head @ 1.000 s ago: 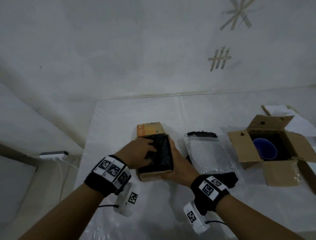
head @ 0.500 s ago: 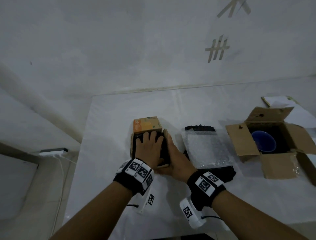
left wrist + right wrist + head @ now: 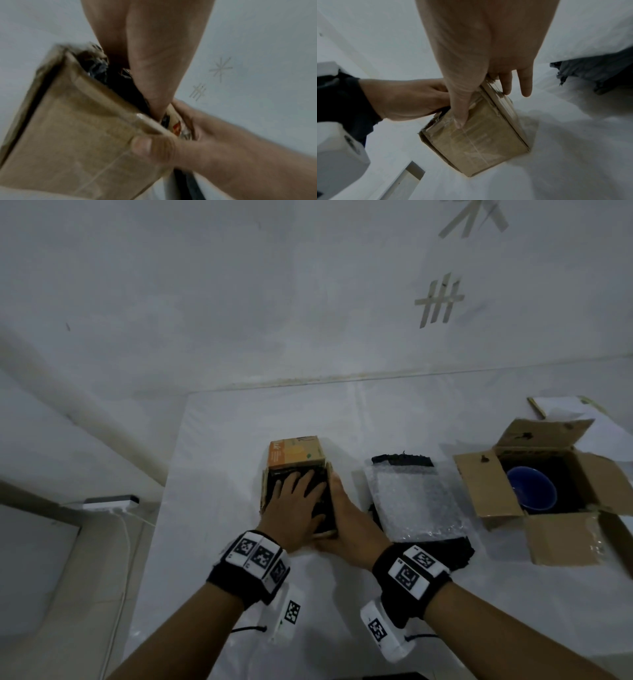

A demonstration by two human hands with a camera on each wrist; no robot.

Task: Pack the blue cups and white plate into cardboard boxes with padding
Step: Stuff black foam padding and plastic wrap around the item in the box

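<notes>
A small cardboard box point(image 3: 295, 453) with an orange printed flap stands at the table's middle left. Black padding point(image 3: 324, 503) fills its opening. My left hand point(image 3: 295, 501) lies flat on that padding, fingers straight and spread, pressing down into the box. My right hand point(image 3: 344, 518) grips the box's right near corner; the right wrist view shows its thumb on the near wall point(image 3: 479, 146) and its fingers along the side flap. A blue cup point(image 3: 531, 493) sits inside the larger open cardboard box point(image 3: 486, 491) at the right. No white plate shows.
A sheet of bubble wrap point(image 3: 411, 501) lies on black padding point(image 3: 459, 553) between the two boxes. White paper point(image 3: 565, 409) lies at the far right behind the open box. A power strip point(image 3: 109, 503) and cable sit left of the table's edge.
My left hand moved from the small box's left side onto its top and now presses flat on the black padding. My right hand stayed on the box's right side.
</notes>
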